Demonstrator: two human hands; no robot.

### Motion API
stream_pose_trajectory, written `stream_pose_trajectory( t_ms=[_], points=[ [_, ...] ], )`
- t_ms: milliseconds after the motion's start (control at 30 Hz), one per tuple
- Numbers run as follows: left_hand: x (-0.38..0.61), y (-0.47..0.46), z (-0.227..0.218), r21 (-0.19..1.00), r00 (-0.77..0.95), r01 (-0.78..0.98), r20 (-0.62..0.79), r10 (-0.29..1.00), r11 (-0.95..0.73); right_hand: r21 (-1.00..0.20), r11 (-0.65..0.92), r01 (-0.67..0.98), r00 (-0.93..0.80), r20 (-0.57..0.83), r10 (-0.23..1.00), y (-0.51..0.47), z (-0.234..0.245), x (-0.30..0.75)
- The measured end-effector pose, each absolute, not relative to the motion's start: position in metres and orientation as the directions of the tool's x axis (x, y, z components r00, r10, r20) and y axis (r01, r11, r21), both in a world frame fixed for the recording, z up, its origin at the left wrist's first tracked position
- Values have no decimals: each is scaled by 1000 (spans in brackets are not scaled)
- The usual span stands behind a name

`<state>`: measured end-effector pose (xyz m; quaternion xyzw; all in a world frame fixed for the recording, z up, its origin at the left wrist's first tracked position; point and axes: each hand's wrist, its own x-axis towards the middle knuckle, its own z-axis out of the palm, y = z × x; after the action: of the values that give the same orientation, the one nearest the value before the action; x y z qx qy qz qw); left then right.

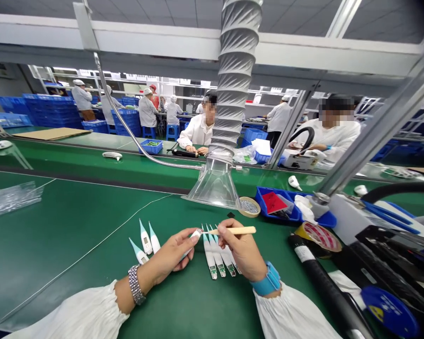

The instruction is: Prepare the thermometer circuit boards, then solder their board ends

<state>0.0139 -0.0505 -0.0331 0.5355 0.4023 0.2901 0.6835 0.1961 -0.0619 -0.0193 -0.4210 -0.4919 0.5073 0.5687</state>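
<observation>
My left hand (179, 248) is closed on a white and teal digital thermometer (196, 235), its end raised toward my right hand. Pinched in my right hand (240, 247) is a thin tool with a pale yellow handle (245, 230), whose tip meets or nearly meets that end; its exact kind is unclear. Between my hands, a row of several thermometers (209, 254) lies on the green work surface, green circuit parts showing at their near ends. Left of my left wrist lie 3 thermometers (145, 241) with small display windows, partly behind my forearm.
A clear extraction hood (215, 186) hangs just beyond my hands. Right of it stand a round dish of small parts (249, 206) and blue bins (293, 214). Tape (318, 235) and a black cylindrical tool (314, 268) lie at right. Co-workers (198, 129) sit across the green conveyor (162, 165).
</observation>
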Motion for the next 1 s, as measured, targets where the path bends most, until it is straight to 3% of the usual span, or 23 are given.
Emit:
stream_pose_trajectory(
  t_ms=[133,433,767,1000],
  points=[
    [14,-49,-37,968,478,-13,-214,852,250,-988,148,-48,23,147,989,-69,-17,198],
    [9,-49,-29,962,432,100,-271,860,253,-980,110,165,11,114,993,-69,-15,199],
    [8,-48,-34,972,459,112,-235,857,206,-994,8,108,-35,4,999,-69,-17,197],
    [8,-47,-27,976,486,156,-211,848,153,-1000,6,12,-96,5,995,-65,-22,200]
  ],
)
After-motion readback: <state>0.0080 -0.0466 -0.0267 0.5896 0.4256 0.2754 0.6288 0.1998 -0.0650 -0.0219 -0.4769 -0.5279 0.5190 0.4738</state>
